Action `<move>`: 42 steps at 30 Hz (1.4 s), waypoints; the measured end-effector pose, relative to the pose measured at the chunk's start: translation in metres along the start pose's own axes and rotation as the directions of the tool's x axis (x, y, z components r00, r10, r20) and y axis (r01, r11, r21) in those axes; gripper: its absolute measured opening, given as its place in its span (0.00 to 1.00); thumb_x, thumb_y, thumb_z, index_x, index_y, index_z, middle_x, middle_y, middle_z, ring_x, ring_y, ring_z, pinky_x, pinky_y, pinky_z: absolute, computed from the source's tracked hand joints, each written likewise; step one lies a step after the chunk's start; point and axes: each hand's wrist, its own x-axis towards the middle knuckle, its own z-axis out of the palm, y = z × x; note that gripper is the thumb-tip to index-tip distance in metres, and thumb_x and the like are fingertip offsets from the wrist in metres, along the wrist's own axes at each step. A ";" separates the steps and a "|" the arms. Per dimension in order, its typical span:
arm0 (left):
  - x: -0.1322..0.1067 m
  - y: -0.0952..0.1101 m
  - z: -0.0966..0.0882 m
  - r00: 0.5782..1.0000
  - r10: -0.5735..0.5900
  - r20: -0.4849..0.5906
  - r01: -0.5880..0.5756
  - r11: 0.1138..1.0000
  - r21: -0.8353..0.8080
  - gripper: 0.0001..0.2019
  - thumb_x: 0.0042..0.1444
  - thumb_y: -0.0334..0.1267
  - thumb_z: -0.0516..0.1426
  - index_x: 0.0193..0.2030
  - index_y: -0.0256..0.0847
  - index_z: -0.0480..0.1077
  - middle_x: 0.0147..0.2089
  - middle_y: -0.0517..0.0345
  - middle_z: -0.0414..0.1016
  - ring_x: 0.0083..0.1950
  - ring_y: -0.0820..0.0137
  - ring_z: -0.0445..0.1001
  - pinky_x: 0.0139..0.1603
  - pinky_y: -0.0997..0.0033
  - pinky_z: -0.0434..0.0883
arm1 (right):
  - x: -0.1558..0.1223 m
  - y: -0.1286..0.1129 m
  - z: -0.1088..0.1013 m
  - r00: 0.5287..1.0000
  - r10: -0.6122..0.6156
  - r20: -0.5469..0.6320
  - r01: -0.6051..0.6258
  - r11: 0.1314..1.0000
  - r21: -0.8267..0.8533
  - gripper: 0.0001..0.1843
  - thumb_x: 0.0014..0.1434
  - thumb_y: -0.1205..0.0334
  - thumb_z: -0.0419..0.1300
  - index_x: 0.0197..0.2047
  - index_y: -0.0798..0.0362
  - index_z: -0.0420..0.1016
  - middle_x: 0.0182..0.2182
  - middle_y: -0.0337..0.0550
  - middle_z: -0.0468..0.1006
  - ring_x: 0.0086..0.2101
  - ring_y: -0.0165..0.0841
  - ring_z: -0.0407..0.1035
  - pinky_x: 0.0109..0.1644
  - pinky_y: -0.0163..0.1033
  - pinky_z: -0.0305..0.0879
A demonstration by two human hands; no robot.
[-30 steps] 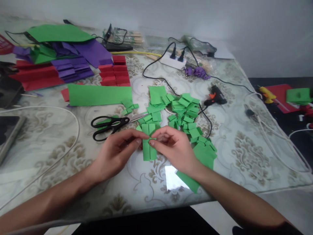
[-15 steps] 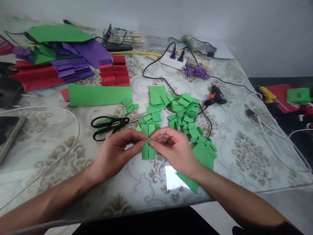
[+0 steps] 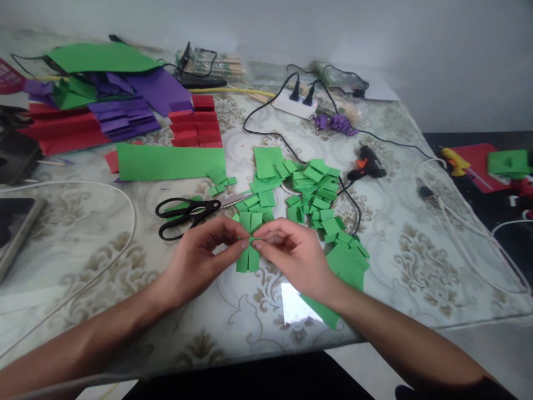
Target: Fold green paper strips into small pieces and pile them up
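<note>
My left hand [image 3: 200, 258] and my right hand [image 3: 293, 255] meet at the middle of a pleated green paper piece [image 3: 249, 256], each pinching it between thumb and fingertips. The piece is squeezed at its waist, its folds fanning out above and below just over the table. Directly behind it lies a heap of small folded green paper pieces [image 3: 312, 191]. Black-handled scissors [image 3: 189, 212] lie just beyond my left hand. A flat green sheet [image 3: 347, 266] sits under my right wrist.
A long green paper strip [image 3: 166, 161], red folded papers [image 3: 195, 125] and purple and green sheets [image 3: 116, 83] lie at the back left. A glue gun [image 3: 368, 164], a power strip [image 3: 295, 103] and cables sit at the back right. The table edge runs near my forearms.
The pleated green piece has been squeezed tighter at its middle and looks shorter; both hands shifted slightly left, still pinching it.
</note>
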 end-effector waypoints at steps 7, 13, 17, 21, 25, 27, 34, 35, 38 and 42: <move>0.000 -0.001 -0.001 1.000 0.018 -0.012 -0.018 1.000 -0.003 0.01 0.61 0.33 0.65 0.39 0.43 0.79 0.36 0.60 0.80 0.37 0.72 0.78 0.39 0.74 0.74 | 0.000 -0.001 -0.001 1.000 -0.007 -0.004 0.007 1.000 -0.022 0.04 0.59 0.66 0.70 0.39 0.51 0.82 0.30 0.38 0.83 0.31 0.28 0.77 0.36 0.33 0.73; 0.001 0.004 -0.002 1.000 0.003 -0.011 -0.002 1.000 0.013 0.02 0.62 0.36 0.64 0.39 0.43 0.80 0.37 0.56 0.82 0.38 0.67 0.80 0.40 0.69 0.77 | 0.001 -0.003 -0.004 1.000 0.002 0.013 -0.001 0.999 -0.035 0.03 0.61 0.63 0.70 0.39 0.50 0.82 0.30 0.38 0.82 0.31 0.30 0.77 0.35 0.36 0.74; 0.001 0.006 -0.002 1.000 -0.022 -0.019 0.022 1.000 0.014 0.03 0.62 0.37 0.65 0.39 0.42 0.81 0.37 0.56 0.84 0.39 0.66 0.82 0.40 0.70 0.78 | 0.002 -0.005 -0.004 1.000 0.006 0.009 -0.006 1.000 -0.022 0.04 0.60 0.62 0.71 0.40 0.50 0.82 0.30 0.39 0.83 0.32 0.31 0.78 0.37 0.37 0.76; 0.002 0.008 -0.003 0.999 -0.021 -0.026 0.022 1.000 0.021 0.04 0.62 0.36 0.64 0.41 0.42 0.82 0.38 0.56 0.85 0.39 0.67 0.82 0.40 0.72 0.78 | 0.003 -0.006 -0.004 1.000 0.006 -0.015 -0.007 1.000 -0.019 0.04 0.60 0.64 0.71 0.39 0.51 0.83 0.30 0.38 0.82 0.31 0.30 0.77 0.37 0.36 0.75; 0.002 0.009 -0.004 0.999 -0.026 -0.032 0.027 0.999 0.020 0.04 0.62 0.37 0.65 0.42 0.43 0.83 0.40 0.57 0.86 0.42 0.67 0.83 0.43 0.72 0.79 | 0.003 -0.008 -0.003 0.999 -0.011 -0.037 0.010 1.000 -0.025 0.03 0.59 0.65 0.71 0.38 0.51 0.83 0.29 0.37 0.82 0.30 0.28 0.76 0.37 0.35 0.75; 0.002 0.008 -0.003 0.999 -0.027 -0.028 0.027 1.000 -0.004 0.05 0.61 0.36 0.66 0.43 0.43 0.83 0.39 0.57 0.85 0.41 0.68 0.83 0.43 0.71 0.79 | 0.003 -0.008 -0.003 0.999 -0.007 -0.041 0.006 1.000 -0.027 0.05 0.58 0.64 0.73 0.38 0.51 0.83 0.30 0.38 0.83 0.32 0.30 0.78 0.39 0.36 0.77; 0.001 0.001 -0.002 0.997 0.048 -0.066 -0.043 0.996 0.080 0.10 0.59 0.35 0.69 0.48 0.45 0.83 0.37 0.60 0.83 0.38 0.69 0.80 0.41 0.71 0.77 | 0.003 -0.004 -0.005 0.999 -0.006 -0.053 0.002 0.998 -0.069 0.14 0.53 0.58 0.78 0.41 0.49 0.85 0.32 0.40 0.85 0.35 0.34 0.80 0.42 0.41 0.80; 0.001 0.000 -0.003 0.995 0.064 -0.071 -0.056 0.992 0.111 0.10 0.59 0.35 0.69 0.48 0.46 0.83 0.37 0.60 0.83 0.38 0.68 0.80 0.40 0.71 0.76 | 0.003 -0.004 -0.006 0.998 -0.017 -0.057 0.013 0.997 -0.075 0.13 0.53 0.58 0.78 0.42 0.48 0.85 0.32 0.40 0.85 0.35 0.34 0.81 0.42 0.41 0.80; 0.000 -0.002 -0.003 0.990 0.120 -0.075 -0.102 0.973 0.205 0.10 0.60 0.37 0.69 0.48 0.46 0.84 0.37 0.59 0.83 0.38 0.67 0.80 0.40 0.69 0.76 | 0.002 -0.003 -0.006 0.996 -0.043 -0.072 0.036 0.995 -0.093 0.12 0.53 0.57 0.78 0.41 0.47 0.86 0.32 0.39 0.86 0.34 0.34 0.81 0.42 0.41 0.81; 0.000 -0.003 -0.004 0.974 0.215 -0.074 -0.185 0.940 0.287 0.09 0.61 0.37 0.69 0.49 0.48 0.83 0.39 0.58 0.85 0.38 0.67 0.80 0.41 0.68 0.77 | 0.001 -0.002 -0.005 0.994 -0.067 -0.088 0.057 0.992 -0.115 0.11 0.54 0.57 0.78 0.40 0.48 0.87 0.32 0.40 0.87 0.34 0.35 0.82 0.42 0.42 0.82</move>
